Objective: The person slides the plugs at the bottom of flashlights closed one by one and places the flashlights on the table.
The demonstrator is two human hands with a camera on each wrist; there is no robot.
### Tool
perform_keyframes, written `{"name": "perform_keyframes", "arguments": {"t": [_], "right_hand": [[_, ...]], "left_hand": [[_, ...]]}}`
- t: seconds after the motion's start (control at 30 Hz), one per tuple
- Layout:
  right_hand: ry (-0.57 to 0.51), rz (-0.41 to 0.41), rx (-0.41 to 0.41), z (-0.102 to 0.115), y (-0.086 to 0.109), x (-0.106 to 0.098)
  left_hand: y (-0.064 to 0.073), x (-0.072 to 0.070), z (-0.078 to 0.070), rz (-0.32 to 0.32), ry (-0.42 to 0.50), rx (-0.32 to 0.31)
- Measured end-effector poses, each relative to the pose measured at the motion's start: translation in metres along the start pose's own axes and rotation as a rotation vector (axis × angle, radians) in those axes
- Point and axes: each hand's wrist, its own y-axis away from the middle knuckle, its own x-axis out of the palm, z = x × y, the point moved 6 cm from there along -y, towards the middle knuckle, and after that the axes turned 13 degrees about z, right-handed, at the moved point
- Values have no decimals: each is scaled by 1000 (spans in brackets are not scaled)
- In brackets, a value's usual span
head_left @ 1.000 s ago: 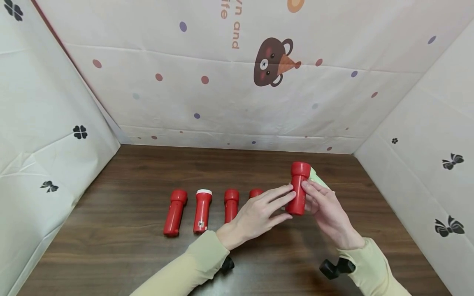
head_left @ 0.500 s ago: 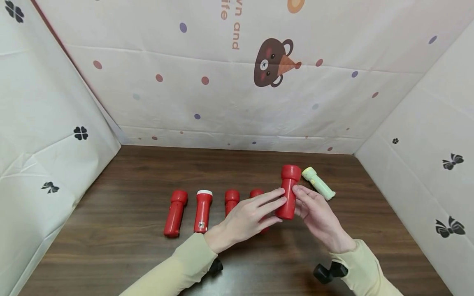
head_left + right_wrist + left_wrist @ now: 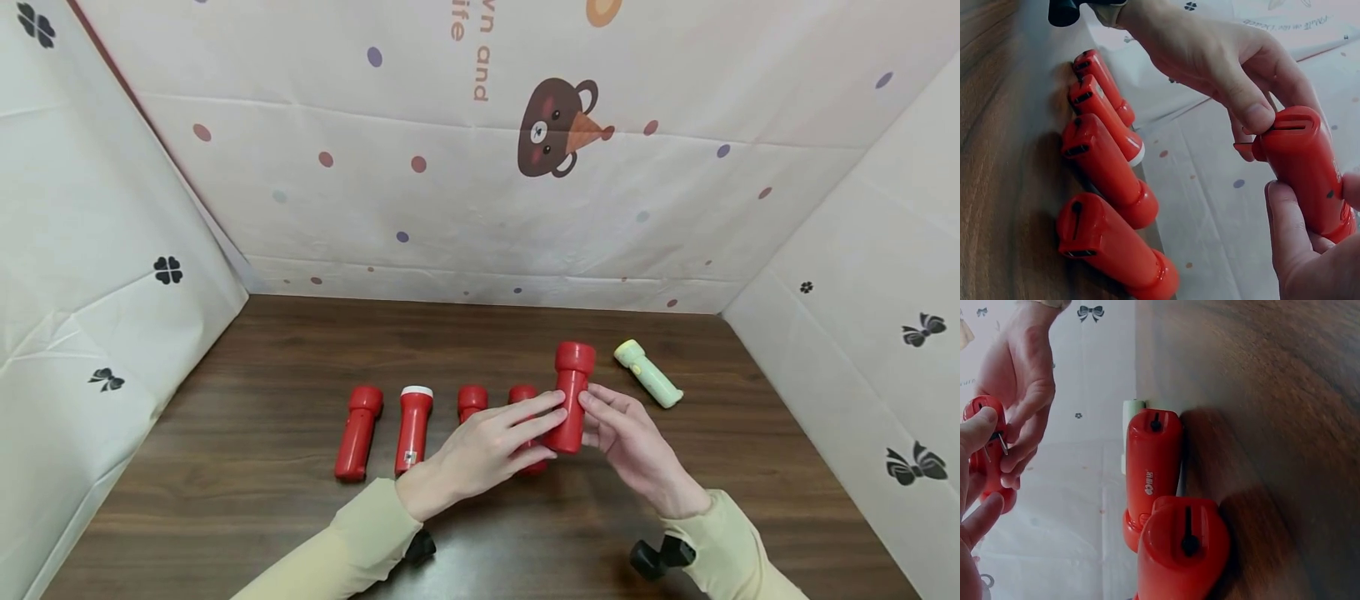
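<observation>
A red flashlight (image 3: 572, 408) is held up above the table, head end upward and slightly tilted. My left hand (image 3: 480, 454) pinches its lower body, the thumb at the butt end in the right wrist view. From the other side, my right hand (image 3: 633, 450) holds the body between thumb and fingers. Two metal plug prongs (image 3: 1002, 444) stick out of the flashlight near the left thumb. Behind and beside the left hand, red flashlights (image 3: 472, 400) lie on the table, partly hidden by that hand in the head view.
At the left of the row lie a red flashlight (image 3: 354, 446) and one with a white rim (image 3: 411, 429). A pale green flashlight (image 3: 654, 379) lies behind the right hand on the brown wooden table (image 3: 225, 517). Patterned white sheets (image 3: 465, 200) stand around the table.
Both hands have moved left and slightly nearer with the red flashlight between them. The pale green flashlight, mostly covered a second ago, now shows fully.
</observation>
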Motion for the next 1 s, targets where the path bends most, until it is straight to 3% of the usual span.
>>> {"name": "perform_keyframes", "arguments": {"t": [0.27,1.0], "right_hand": [[-4,4,28,-5,-1,2],[-41,43,41,-11,-7,8]], "left_hand": [[4,-2,2,56,47,9],[8,-7,4,16,83,13]]}}
